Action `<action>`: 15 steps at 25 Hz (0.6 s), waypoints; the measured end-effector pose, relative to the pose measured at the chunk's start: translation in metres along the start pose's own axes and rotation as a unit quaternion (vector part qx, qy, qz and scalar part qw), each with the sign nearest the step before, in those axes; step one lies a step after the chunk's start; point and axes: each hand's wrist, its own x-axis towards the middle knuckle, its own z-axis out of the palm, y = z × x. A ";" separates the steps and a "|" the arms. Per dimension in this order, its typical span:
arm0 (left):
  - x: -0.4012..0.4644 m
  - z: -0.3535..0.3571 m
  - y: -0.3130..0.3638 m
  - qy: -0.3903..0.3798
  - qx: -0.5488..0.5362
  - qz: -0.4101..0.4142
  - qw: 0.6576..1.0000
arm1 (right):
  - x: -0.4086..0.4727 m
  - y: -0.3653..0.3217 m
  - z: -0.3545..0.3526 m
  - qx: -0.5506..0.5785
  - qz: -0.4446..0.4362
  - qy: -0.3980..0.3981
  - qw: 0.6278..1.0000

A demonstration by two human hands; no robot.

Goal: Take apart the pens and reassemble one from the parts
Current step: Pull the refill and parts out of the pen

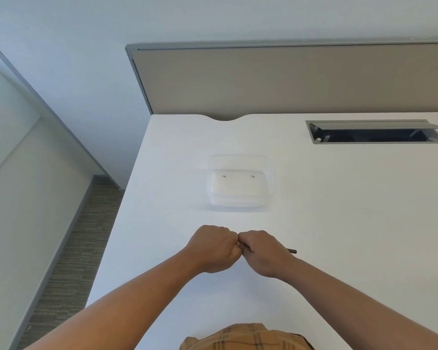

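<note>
My left hand [214, 248] and my right hand [263, 252] are both closed into fists and meet knuckle to knuckle just above the white table [339, 223]. A thin dark pen [291, 250] runs through them; only its right end sticks out past my right hand, and a short stretch shows between the fists. The rest of the pen is hidden inside my fingers. A clear plastic container [240, 184] stands farther back on the table, with two tiny dark bits on its floor.
A grey cable hatch [377, 131] with its lid raised is set into the table at the back right. A beige divider panel [288, 79] runs along the far edge. The table's left edge drops to carpeted floor [68, 248].
</note>
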 end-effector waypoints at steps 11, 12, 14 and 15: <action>-0.004 0.000 -0.003 0.065 -0.378 -0.129 0.914 | 0.001 0.008 -0.003 0.066 -0.022 0.036 0.997; -0.005 0.001 -0.004 0.076 -0.439 -0.142 0.884 | 0.001 0.008 -0.004 0.091 -0.025 0.033 0.995; -0.006 0.002 -0.005 0.083 -0.538 -0.157 0.824 | 0.000 0.007 -0.005 0.129 -0.026 0.026 0.991; -0.006 0.003 -0.004 0.086 -0.572 -0.160 0.800 | -0.001 0.007 -0.004 0.141 -0.024 0.026 0.989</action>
